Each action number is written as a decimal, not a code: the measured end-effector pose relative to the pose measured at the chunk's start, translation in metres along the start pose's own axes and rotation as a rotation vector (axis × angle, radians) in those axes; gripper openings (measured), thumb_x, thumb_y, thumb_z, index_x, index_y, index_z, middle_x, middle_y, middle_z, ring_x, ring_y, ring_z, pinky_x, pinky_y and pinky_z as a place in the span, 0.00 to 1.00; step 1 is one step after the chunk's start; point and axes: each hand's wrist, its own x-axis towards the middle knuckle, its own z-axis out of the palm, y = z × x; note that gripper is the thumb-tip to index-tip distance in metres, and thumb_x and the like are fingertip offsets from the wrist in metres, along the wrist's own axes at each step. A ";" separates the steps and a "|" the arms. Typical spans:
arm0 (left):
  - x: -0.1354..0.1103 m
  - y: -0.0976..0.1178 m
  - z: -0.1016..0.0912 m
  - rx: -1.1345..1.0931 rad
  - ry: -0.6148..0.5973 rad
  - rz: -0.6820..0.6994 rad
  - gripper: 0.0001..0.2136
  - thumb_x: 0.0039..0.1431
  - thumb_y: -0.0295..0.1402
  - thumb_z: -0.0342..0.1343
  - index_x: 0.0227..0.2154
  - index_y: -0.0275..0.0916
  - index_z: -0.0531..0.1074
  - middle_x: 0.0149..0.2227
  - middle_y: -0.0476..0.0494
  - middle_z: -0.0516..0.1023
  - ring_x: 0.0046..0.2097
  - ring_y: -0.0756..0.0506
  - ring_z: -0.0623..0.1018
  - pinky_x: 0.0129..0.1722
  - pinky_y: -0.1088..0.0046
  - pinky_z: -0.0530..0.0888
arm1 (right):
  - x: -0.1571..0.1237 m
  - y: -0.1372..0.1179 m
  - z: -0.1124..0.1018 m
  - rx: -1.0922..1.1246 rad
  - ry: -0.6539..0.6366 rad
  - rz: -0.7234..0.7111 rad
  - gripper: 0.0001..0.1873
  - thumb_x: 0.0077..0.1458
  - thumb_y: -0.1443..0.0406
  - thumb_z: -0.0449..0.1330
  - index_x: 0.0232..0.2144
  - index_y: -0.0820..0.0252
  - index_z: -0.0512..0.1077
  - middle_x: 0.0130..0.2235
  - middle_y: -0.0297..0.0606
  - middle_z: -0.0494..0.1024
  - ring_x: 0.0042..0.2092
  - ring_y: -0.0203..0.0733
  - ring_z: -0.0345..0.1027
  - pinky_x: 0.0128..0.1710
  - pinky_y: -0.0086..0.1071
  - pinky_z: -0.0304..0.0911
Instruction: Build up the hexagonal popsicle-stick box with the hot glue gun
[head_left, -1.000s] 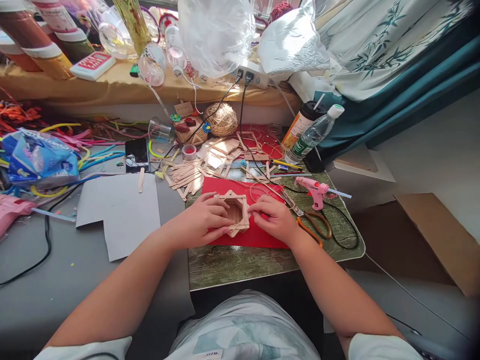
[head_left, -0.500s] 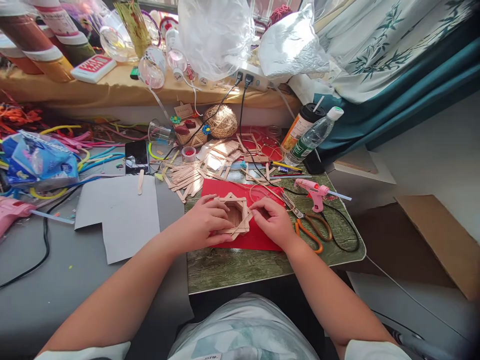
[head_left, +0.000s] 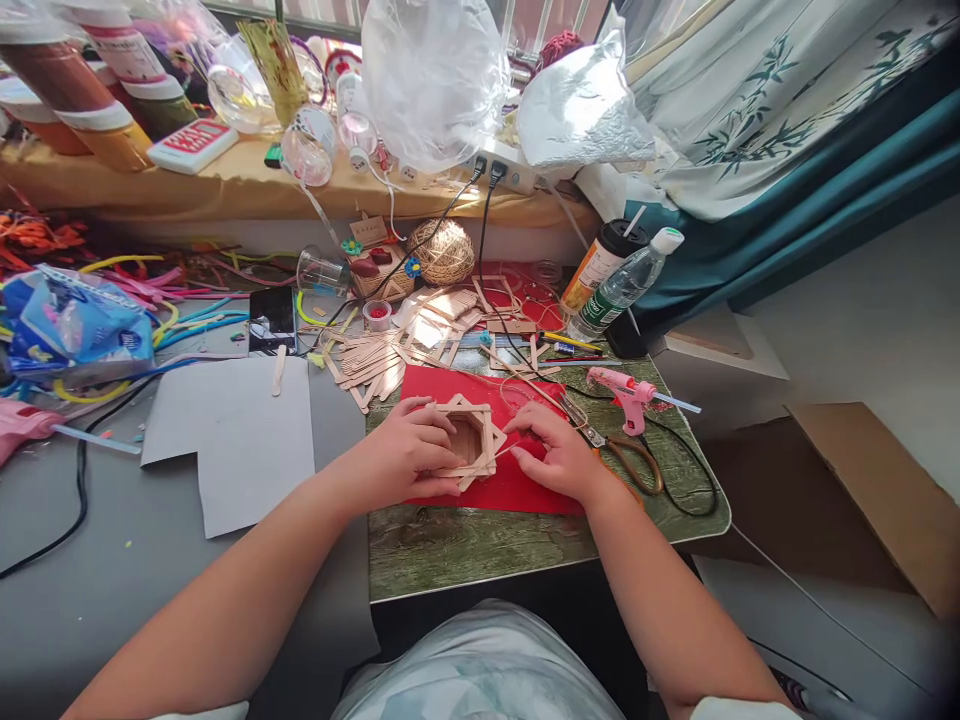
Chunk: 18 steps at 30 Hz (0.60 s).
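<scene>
A small hollow box of stacked wooden craft sticks (head_left: 481, 412) rests on a red sheet (head_left: 450, 380), its angular opening facing up. My left hand (head_left: 416, 450) grips the box's left side, with fingers over the rim and the thumb along the near edge. At the right corner, my right hand (head_left: 555, 455) has its thumb and index finger apart, close to the projecting stick ends. A thin pale stick end or strand reaches toward the thumb; I cannot tell which. Right of that hand lie scissors (head_left: 636, 462), partly hidden, and a pink glue gun (head_left: 628, 395).
Loose craft sticks (head_left: 371, 360) are heaped behind the red sheet. A water bottle (head_left: 622, 290) and a lidded cup (head_left: 600, 265) stand at the back right. Grey card (head_left: 255, 450) lies to the left. Black cables (head_left: 480, 225) cross the table's back.
My right thumb and index finger have spread apart and drawn slightly back from the box's right corner. My left hand keeps its hold on the box.
</scene>
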 end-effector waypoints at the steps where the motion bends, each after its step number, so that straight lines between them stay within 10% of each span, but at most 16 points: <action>1: 0.000 0.000 0.000 -0.003 0.004 0.002 0.12 0.68 0.48 0.62 0.40 0.46 0.83 0.39 0.45 0.86 0.56 0.41 0.77 0.70 0.55 0.52 | 0.001 0.000 -0.002 -0.015 -0.008 -0.017 0.09 0.65 0.65 0.63 0.46 0.50 0.78 0.43 0.40 0.77 0.44 0.47 0.72 0.44 0.41 0.70; 18: 0.001 0.001 0.000 -0.006 0.012 0.013 0.09 0.68 0.43 0.64 0.42 0.46 0.83 0.38 0.48 0.86 0.55 0.41 0.78 0.70 0.56 0.51 | 0.008 0.024 0.014 -0.435 0.097 -0.215 0.04 0.73 0.66 0.56 0.45 0.53 0.71 0.42 0.43 0.78 0.44 0.51 0.70 0.47 0.44 0.68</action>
